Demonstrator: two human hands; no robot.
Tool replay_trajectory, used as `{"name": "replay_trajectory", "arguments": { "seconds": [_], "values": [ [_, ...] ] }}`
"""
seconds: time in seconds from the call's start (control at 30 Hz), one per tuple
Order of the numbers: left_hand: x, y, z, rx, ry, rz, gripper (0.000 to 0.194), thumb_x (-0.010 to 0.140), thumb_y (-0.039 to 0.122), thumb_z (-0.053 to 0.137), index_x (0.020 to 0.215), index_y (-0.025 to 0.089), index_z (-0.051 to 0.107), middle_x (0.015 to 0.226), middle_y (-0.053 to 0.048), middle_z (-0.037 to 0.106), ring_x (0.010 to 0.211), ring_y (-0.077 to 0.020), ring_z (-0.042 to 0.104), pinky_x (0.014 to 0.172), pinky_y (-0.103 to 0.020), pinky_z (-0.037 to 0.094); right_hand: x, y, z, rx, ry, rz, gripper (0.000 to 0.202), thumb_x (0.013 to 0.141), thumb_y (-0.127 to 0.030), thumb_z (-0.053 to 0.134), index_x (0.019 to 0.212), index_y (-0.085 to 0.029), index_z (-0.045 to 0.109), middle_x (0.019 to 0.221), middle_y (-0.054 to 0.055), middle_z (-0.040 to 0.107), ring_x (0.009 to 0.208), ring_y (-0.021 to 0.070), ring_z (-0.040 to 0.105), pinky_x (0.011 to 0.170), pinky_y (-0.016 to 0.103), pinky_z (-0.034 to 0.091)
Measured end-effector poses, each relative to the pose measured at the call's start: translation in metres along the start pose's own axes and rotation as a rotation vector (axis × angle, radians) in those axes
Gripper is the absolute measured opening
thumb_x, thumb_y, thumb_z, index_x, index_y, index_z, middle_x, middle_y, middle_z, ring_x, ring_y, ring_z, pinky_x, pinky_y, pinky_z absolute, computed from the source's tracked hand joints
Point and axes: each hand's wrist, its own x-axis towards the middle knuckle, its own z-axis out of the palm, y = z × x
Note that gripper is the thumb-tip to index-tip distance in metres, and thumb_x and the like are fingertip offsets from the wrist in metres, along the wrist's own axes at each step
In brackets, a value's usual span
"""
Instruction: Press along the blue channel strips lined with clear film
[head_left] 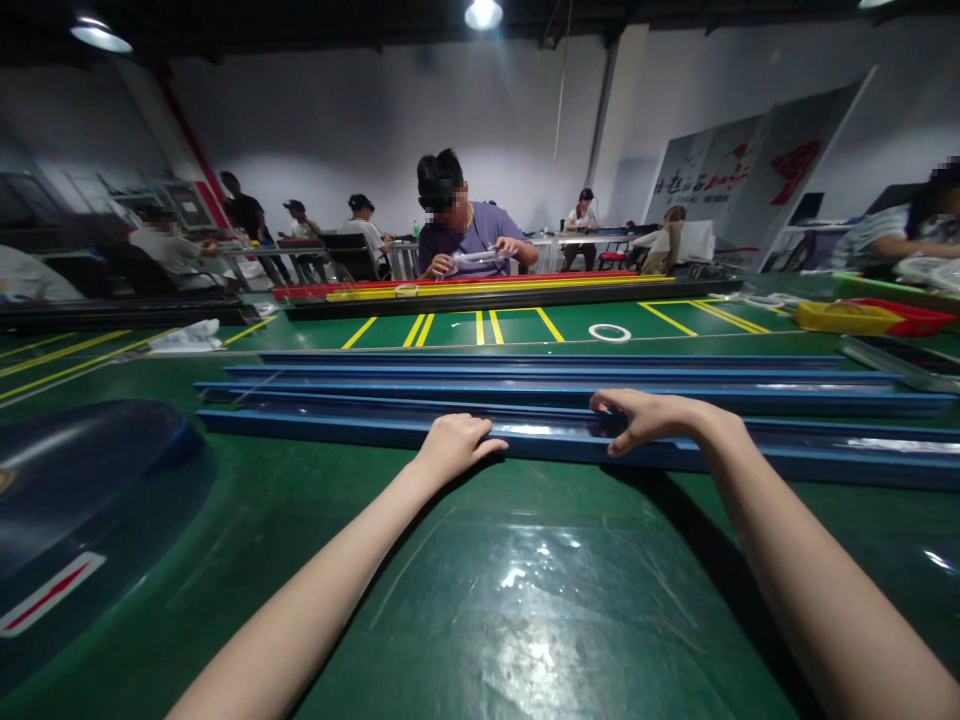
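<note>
Several long blue plastic channels lie side by side across the green table, their open sides up. On the nearest blue channel (345, 428), my left hand (456, 445) has its fingers curled over the front wall, the thumb pointing right along it. The fingertips are hidden inside the channel. To the right, my right hand (645, 418) is over the same channel with thumb and fingers spread apart. Its thumb is by the front wall and its fingers are above the trough; whether they touch it I cannot tell.
A dark blue rounded object (90, 490) with a red-and-white label is at the left. Beyond the channels are a white ring (610, 333), a crumpled white bag (187, 336), and red, yellow and black strips (510, 290). A yellow tray (847, 318) stands right. A co-worker (476, 225) sits opposite.
</note>
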Motion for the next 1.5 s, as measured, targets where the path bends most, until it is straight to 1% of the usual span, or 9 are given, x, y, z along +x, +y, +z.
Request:
{"name": "replay_trajectory", "arguments": {
  "seconds": [0.2, 0.4, 0.53, 0.73, 0.83, 0.9, 1.13, 1.33, 1.5],
  "values": [
    [0.003, 0.0, -0.005, -0.036, -0.057, -0.052, 0.043, 0.08, 0.054, 0.041, 0.064, 0.018, 0.057, 0.068, -0.003, 0.064, 0.067, -0.0155, 0.058, 0.054, -0.022, 0.033, 0.001, 0.002, 0.0, 0.013, -0.01, 0.002, 0.061, 0.053, -0.04, 0.065, 0.108, -0.023, 0.047, 0.115, 0.007, 0.052, 0.103, 0.0259, 0.049, 0.083, 0.033, 0.042],
    [0.005, -0.001, -0.005, -0.081, -0.08, -0.152, 0.047, 0.075, 0.06, 0.043, 0.063, 0.017, 0.058, 0.07, -0.004, 0.064, 0.069, -0.0173, 0.058, 0.054, -0.023, 0.033, 0.002, 0.003, 0.002, -0.004, -0.008, 0.01, 0.061, 0.053, -0.041, 0.065, 0.109, -0.023, 0.047, 0.114, 0.007, 0.053, 0.101, 0.0261, 0.05, 0.081, 0.034, 0.043],
    [0.004, 0.0, -0.004, -0.083, -0.1, -0.164, 0.047, 0.076, 0.061, 0.042, 0.064, 0.018, 0.057, 0.071, -0.003, 0.064, 0.071, -0.0174, 0.058, 0.053, -0.022, 0.033, 0.003, 0.004, 0.002, 0.013, -0.01, 0.003, 0.061, 0.053, -0.041, 0.065, 0.108, -0.023, 0.047, 0.115, 0.008, 0.052, 0.103, 0.0262, 0.049, 0.083, 0.034, 0.042],
    [0.004, 0.002, -0.005, -0.066, -0.108, -0.109, 0.041, 0.081, 0.055, 0.039, 0.079, 0.019, 0.06, 0.083, -0.002, 0.064, 0.079, -0.0165, 0.058, 0.057, -0.022, 0.036, 0.004, 0.008, 0.003, 0.031, -0.008, 0.0, 0.063, 0.052, -0.042, 0.065, 0.109, -0.022, 0.047, 0.117, 0.009, 0.051, 0.104, 0.0269, 0.049, 0.084, 0.035, 0.042],
    [0.005, 0.001, -0.007, -0.098, -0.134, -0.139, 0.038, 0.08, 0.054, 0.042, 0.092, 0.023, 0.06, 0.091, -0.001, 0.063, 0.084, -0.0168, 0.058, 0.06, -0.022, 0.039, 0.004, 0.009, 0.004, 0.025, -0.004, 0.002, 0.064, 0.052, -0.044, 0.065, 0.109, -0.022, 0.047, 0.117, 0.008, 0.051, 0.104, 0.027, 0.049, 0.084, 0.035, 0.042],
    [0.006, 0.001, -0.008, -0.119, -0.155, -0.162, 0.038, 0.079, 0.054, 0.044, 0.096, 0.024, 0.059, 0.094, -0.001, 0.063, 0.086, -0.0175, 0.058, 0.063, -0.023, 0.04, 0.004, 0.009, 0.003, 0.017, -0.005, 0.002, 0.064, 0.052, -0.044, 0.065, 0.109, -0.023, 0.047, 0.117, 0.008, 0.051, 0.104, 0.0271, 0.049, 0.084, 0.035, 0.042],
    [0.008, 0.001, -0.012, -0.15, -0.198, -0.238, 0.045, 0.075, 0.058, 0.047, 0.095, 0.02, 0.059, 0.092, -0.005, 0.064, 0.084, -0.021, 0.06, 0.065, -0.026, 0.042, 0.003, 0.007, 0.003, 0.029, -0.018, 0.021, 0.065, 0.052, -0.043, 0.065, 0.11, -0.021, 0.046, 0.118, 0.009, 0.05, 0.105, 0.0265, 0.048, 0.086, 0.033, 0.041],
    [0.01, -0.001, -0.013, -0.118, -0.173, -0.293, 0.053, 0.067, 0.064, 0.051, 0.086, 0.015, 0.061, 0.089, -0.008, 0.059, 0.076, -0.0216, 0.06, 0.065, -0.027, 0.044, 0.004, 0.007, 0.003, 0.014, -0.012, 0.008, 0.063, 0.052, -0.045, 0.064, 0.108, -0.023, 0.047, 0.117, 0.007, 0.051, 0.104, 0.027, 0.048, 0.085, 0.035, 0.041],
    [0.012, 0.001, -0.013, -0.059, -0.231, -0.316, 0.06, 0.068, 0.067, 0.046, 0.08, 0.011, 0.063, 0.086, -0.012, 0.058, 0.076, -0.0238, 0.06, 0.069, -0.029, 0.044, 0.005, 0.01, 0.004, 0.034, -0.015, 0.001, 0.063, 0.052, -0.044, 0.065, 0.109, -0.023, 0.046, 0.118, 0.008, 0.05, 0.105, 0.0271, 0.048, 0.086, 0.035, 0.04]
  ]
}}
